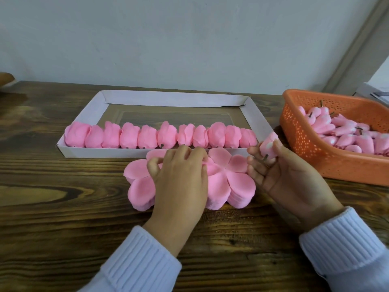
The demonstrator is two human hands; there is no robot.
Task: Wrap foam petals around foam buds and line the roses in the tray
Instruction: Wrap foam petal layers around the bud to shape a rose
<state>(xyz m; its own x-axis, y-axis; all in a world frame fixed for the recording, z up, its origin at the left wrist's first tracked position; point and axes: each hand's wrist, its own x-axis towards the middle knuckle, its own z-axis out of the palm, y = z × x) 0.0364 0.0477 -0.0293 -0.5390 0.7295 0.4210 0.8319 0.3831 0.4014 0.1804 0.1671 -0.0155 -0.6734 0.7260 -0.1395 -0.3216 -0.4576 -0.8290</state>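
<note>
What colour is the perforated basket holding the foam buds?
Orange; the basket shows clearly at right in the head view.

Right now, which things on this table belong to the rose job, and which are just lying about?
In the job: tray, roses lined in it, petals under the left hand, bud in the right hand, basket of buds.
Lying about: brown thing at far left, grey things behind the basket.

The table [63,186] is showing grained wood, faintly glossy; the tray [101,151] is looking like matt card (paper-thin walls); petals [231,186] and bud [268,144] are reading as matt foam, basket [305,144] perforated plastic, sleeves [134,260] ribbed knit.
</note>
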